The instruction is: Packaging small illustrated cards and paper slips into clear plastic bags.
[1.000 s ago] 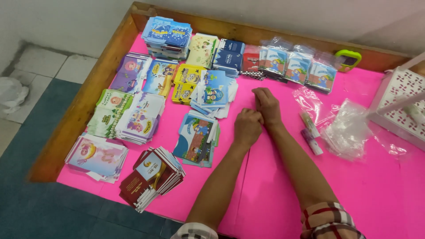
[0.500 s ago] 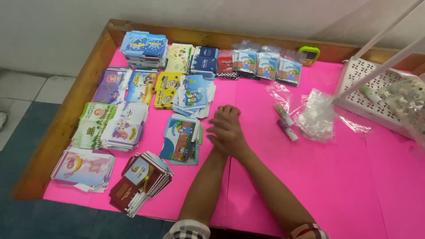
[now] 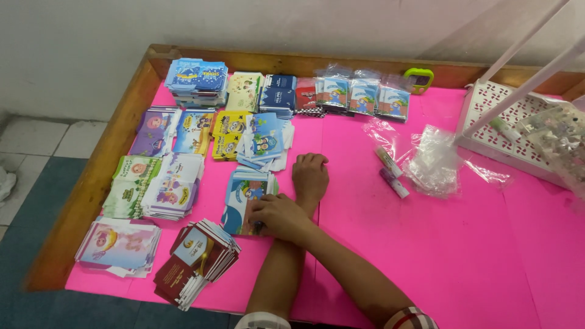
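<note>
Pink mat (image 3: 426, 244) beneath left hand (image 3: 311, 176), now unclasped and empty — right hand (image 3: 277, 216) loose atop blue card stack (image 3: 244, 192).

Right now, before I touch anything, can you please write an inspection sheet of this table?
Surface: pink mat inside a wooden frame.
Job's things: blue card stack under the right hand; other card stacks in rows left of it and behind it.
Clutter: two small tubes, clear plastic bags, white basket, green object.
Fingers: right hand on the blue stack's near edge; left hand resting on the mat, nothing in it; forearms crossed.
Cables: nothing seen.
Surroundings: white wall, tiled floor.
</note>
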